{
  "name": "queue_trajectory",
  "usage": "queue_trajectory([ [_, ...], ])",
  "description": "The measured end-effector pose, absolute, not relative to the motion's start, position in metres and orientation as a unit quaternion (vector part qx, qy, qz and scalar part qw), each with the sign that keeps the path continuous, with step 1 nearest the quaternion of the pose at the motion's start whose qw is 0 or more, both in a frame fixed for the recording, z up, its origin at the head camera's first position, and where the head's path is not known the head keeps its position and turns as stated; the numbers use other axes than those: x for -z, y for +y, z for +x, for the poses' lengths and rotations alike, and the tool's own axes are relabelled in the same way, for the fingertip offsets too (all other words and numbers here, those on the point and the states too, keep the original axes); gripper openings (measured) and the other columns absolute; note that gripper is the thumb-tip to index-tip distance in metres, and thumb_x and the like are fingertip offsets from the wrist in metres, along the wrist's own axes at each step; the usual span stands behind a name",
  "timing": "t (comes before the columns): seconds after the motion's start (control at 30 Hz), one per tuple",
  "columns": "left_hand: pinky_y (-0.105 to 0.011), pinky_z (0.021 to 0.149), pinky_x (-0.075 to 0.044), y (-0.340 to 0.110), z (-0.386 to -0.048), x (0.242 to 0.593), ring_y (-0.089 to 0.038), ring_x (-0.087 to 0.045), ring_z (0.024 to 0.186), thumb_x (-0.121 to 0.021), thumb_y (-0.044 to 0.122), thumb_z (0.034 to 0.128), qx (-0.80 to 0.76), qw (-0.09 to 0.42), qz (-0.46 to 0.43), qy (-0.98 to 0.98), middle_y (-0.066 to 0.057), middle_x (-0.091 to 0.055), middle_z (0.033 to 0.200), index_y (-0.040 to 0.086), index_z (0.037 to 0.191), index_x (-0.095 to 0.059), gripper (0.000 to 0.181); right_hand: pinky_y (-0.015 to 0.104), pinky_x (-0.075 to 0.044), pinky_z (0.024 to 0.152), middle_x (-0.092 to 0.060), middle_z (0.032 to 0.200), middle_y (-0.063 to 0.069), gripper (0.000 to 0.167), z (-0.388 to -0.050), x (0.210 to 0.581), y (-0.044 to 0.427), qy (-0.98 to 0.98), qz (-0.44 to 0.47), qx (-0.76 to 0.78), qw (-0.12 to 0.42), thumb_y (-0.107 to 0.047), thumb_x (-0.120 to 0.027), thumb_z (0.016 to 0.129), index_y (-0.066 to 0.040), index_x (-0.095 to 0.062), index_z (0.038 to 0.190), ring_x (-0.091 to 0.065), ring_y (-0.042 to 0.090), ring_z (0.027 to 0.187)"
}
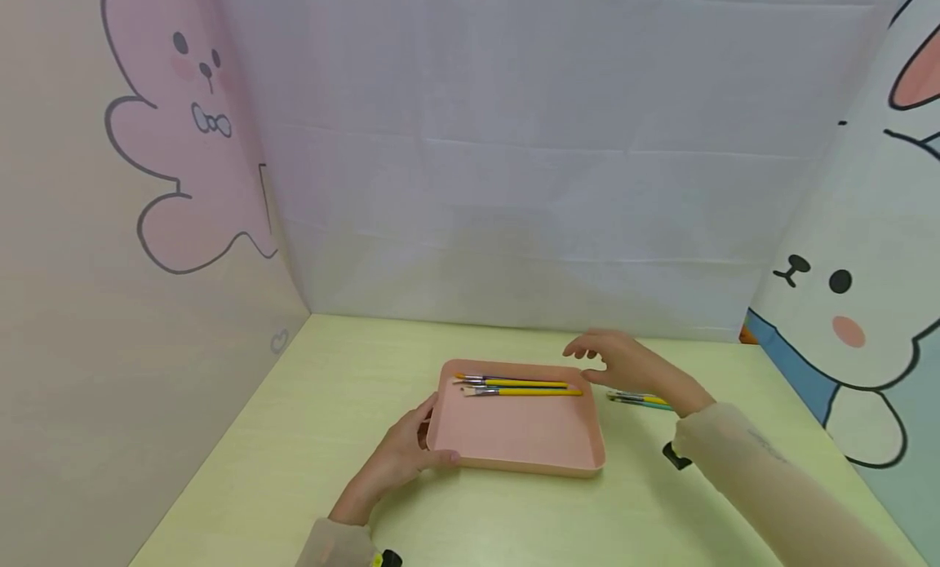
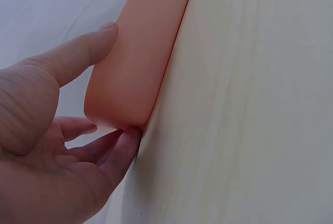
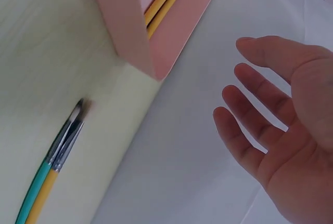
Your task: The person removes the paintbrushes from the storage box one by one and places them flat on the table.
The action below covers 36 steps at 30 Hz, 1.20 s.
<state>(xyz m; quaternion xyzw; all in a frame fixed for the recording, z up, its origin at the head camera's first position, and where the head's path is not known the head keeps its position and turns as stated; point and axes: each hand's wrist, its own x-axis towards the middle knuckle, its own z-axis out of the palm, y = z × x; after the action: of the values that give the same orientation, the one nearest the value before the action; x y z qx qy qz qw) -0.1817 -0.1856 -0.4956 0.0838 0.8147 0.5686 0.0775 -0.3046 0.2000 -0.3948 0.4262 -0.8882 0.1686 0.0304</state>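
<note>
From where I stand, the pink tray (image 1: 514,432) looks to lie flat on the worktop (image 1: 352,371), well in from its left and right edges. The left hand (image 1: 400,449) grips the near left corner, thumb on the near wall and fingers bent round to the left one. That corner is the only firm hold I can see, so a sharp push or tug there might well swing the whole tray round.

Inside, the paintbrushes (image 1: 543,392) lie side by side along the tray's far edge, bristles to the left. Their handles look smooth, and I'd expect them to roll apart if that near left corner were lifted.

The right hand (image 1: 624,359) is above the tray's far right corner, its fingers loosely spread and holding nothing. Should it come down carelessly, it could knock the rim or tip up the handle ends close by.

Then there are the loose brushes (image 3: 53,167), teal and yellow, on the worktop just beyond the tray's right edge. The right sleeve (image 1: 771,469) slants close by them; a low sweep of that arm could drag them toward the worktop's right edge
</note>
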Motion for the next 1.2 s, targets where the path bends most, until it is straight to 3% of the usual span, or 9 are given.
queue_trajectory([
  [0.2,-0.046,0.103,-0.051,-0.186,-0.182,0.496,-0.027,-0.062,0.120,-0.096,0.027,0.0801,-0.567,0.078,0.083,0.816,-0.013,-0.059,0.147,0.008,0.170,-0.022,0.119,0.043,-0.057,0.087,-0.073,0.119,0.010,0.034,-0.309,0.397,0.168,-0.884,0.434,-0.174,-0.006,-0.002,-0.075,0.096,-0.002,-0.070,0.130,-0.068,0.034,0.107],
  [0.5,-0.046,0.103,-0.050,-0.187,-0.181,0.495,-0.027,-0.062,0.121,-0.095,0.024,0.0814,-0.575,0.081,0.085,0.810,-0.013,-0.057,0.150,0.008,0.170,-0.022,0.116,0.043,-0.057,0.091,-0.072,0.119,0.009,0.038,-0.314,0.410,0.128,-0.887,0.426,-0.169,-0.054,0.000,-0.074,0.096,-0.004,-0.071,0.133,-0.068,0.029,0.106],
  [0.9,-0.043,0.102,-0.050,-0.188,-0.182,0.497,-0.026,-0.061,0.121,-0.095,0.025,0.0824,-0.573,0.081,0.086,0.811,-0.011,-0.057,0.150,0.009,0.170,-0.022,0.115,0.047,-0.054,0.100,-0.070,0.125,0.014,0.047,-0.318,0.426,0.110,-0.884,0.411,-0.191,-0.112,-0.003,-0.078,0.093,0.000,-0.067,0.138,-0.066,0.031,0.113],
  [1.2,-0.046,0.104,-0.050,-0.189,-0.182,0.496,-0.026,-0.061,0.121,-0.095,0.025,0.0819,-0.575,0.080,0.091,0.809,-0.012,-0.058,0.149,0.007,0.170,-0.021,0.117,0.050,-0.047,0.107,-0.068,0.124,0.005,0.046,-0.317,0.435,0.110,-0.903,0.362,-0.183,-0.144,-0.003,-0.077,0.093,-0.007,-0.069,0.138,-0.059,0.025,0.113],
])
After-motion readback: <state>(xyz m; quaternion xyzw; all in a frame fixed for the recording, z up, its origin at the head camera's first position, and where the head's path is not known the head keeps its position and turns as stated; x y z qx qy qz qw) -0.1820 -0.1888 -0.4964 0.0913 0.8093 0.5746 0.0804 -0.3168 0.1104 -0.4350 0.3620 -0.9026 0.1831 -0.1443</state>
